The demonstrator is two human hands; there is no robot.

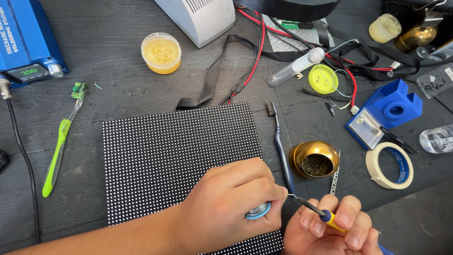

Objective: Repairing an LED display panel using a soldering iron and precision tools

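Observation:
A black panel covered in a grid of small white dots (170, 151) lies flat on the dark wooden table. My left hand (231, 203) rests on its lower right part, closed around a small spool of solder wire (258, 210) with a blue rim. My right hand (330, 229) grips a soldering iron (321, 213) with a yellow and blue handle. Its thin tip points left and meets the solder wire at the panel's right edge, beside my left fingers.
A gold tip-cleaner bowl (314, 159), a blue-handled brush (281, 148) and a tape roll (390, 165) lie right of the panel. A green toothbrush (59, 141) and a blue soldering station (26, 40) are left. A flux jar (161, 53), cables and a blue holder (384, 113) sit behind.

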